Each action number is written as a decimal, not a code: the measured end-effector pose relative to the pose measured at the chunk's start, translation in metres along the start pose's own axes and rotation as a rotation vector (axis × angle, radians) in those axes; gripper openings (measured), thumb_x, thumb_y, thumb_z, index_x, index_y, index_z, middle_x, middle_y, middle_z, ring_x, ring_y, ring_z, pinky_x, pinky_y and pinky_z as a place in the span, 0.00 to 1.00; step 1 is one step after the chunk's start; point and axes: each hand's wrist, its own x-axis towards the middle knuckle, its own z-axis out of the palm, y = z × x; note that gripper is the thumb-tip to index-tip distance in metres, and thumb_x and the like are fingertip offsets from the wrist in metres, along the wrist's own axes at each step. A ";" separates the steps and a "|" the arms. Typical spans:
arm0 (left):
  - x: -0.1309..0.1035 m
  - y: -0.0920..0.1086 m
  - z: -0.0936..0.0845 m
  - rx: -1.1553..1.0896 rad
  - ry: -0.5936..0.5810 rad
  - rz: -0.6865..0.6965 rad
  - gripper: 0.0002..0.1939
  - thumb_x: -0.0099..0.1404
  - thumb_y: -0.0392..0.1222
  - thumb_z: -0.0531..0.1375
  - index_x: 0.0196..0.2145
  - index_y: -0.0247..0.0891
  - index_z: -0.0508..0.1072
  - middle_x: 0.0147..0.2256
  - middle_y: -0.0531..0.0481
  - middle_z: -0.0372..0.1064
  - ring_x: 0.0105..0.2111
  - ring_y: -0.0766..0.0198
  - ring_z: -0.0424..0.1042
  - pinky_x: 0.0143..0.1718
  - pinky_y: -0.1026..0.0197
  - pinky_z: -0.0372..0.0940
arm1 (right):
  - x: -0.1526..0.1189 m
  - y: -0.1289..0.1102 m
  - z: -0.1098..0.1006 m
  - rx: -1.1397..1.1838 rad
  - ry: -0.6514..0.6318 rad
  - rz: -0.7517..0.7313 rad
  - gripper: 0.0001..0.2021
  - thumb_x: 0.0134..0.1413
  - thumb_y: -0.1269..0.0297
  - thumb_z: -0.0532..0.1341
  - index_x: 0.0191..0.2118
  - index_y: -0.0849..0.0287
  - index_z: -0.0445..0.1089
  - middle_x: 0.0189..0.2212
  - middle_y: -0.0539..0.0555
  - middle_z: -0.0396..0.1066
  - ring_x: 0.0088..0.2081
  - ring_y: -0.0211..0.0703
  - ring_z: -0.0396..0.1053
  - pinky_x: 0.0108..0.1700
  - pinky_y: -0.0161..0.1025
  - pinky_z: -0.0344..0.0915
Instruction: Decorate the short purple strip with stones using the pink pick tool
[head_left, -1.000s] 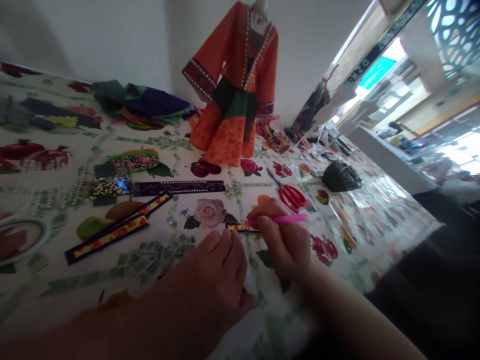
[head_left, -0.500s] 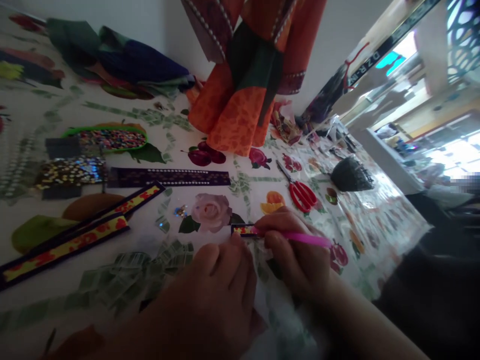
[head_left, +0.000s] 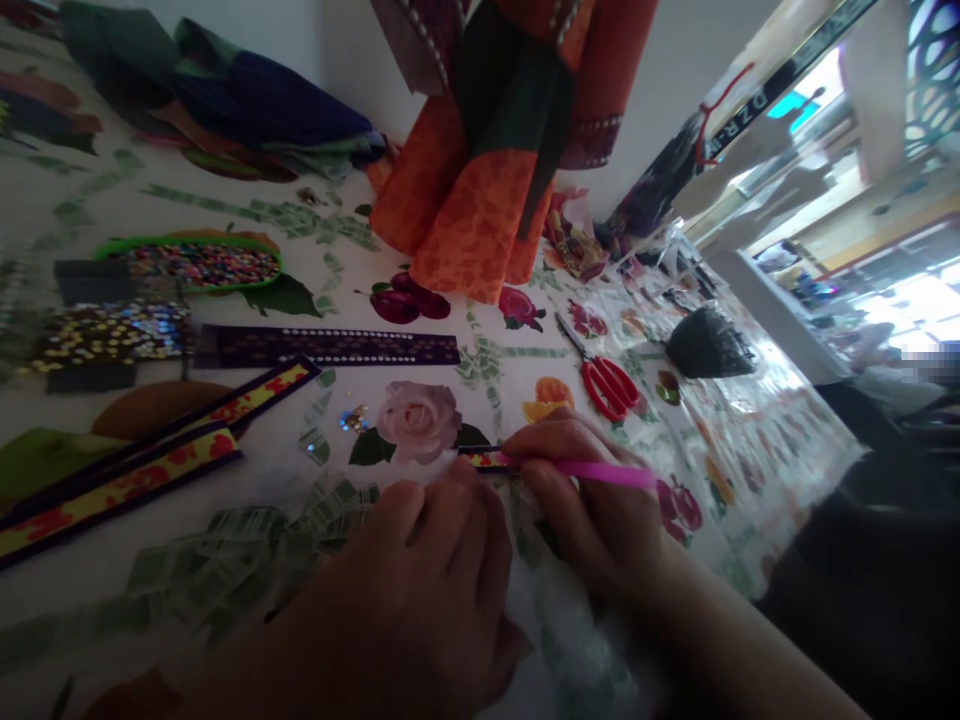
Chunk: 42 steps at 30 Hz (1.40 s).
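Observation:
A small dark-edged strip with a yellow and red pattern (head_left: 486, 460) lies on the flowered tablecloth between my hands. My left hand (head_left: 442, 570) is closed, its fingertips pressed on the strip's near edge. My right hand (head_left: 592, 490) pinches a pink pen-like tool (head_left: 611, 474), its tip at the strip's right part. Two longer patterned strips (head_left: 127, 490) cross at the left. Above them lies a dark purple band (head_left: 330, 347) with rows of white beads. Some loose shiny sequins (head_left: 354, 418) sit left of the printed rose.
Red-handled scissors (head_left: 611, 388) lie beyond my right hand. At the left are a green-rimmed tray of beads (head_left: 191, 262) and a pile of sequins (head_left: 112, 335). Orange fabric (head_left: 480, 225) hangs at the back; a black bundle (head_left: 709, 342) sits at the right.
The view has shifted slightly, so the things at the left appear farther left. Both hands keep nearly the same pose around the small strip, with the pink tool still at it.

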 end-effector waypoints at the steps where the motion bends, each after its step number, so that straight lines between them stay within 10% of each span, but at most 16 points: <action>1: 0.001 0.000 0.001 0.118 0.101 0.043 0.24 0.76 0.49 0.47 0.41 0.38 0.81 0.43 0.40 0.80 0.45 0.42 0.71 0.38 0.43 0.61 | 0.000 0.000 0.001 -0.005 0.002 -0.005 0.09 0.74 0.71 0.54 0.47 0.55 0.70 0.38 0.54 0.75 0.39 0.45 0.73 0.42 0.43 0.74; 9: 0.006 0.002 0.003 0.265 0.114 0.060 0.24 0.75 0.48 0.51 0.48 0.23 0.78 0.43 0.32 0.80 0.45 0.43 0.72 0.43 0.46 0.57 | 0.000 0.004 0.005 -0.033 0.009 -0.047 0.07 0.75 0.70 0.54 0.46 0.59 0.70 0.38 0.55 0.76 0.40 0.43 0.73 0.44 0.40 0.73; 42: 0.005 0.008 -0.001 0.295 0.032 -0.021 0.25 0.78 0.44 0.47 0.50 0.25 0.79 0.42 0.36 0.81 0.45 0.47 0.71 0.47 0.47 0.59 | -0.002 0.006 0.008 0.002 -0.003 0.053 0.06 0.74 0.70 0.55 0.47 0.58 0.69 0.39 0.51 0.75 0.40 0.37 0.71 0.46 0.34 0.68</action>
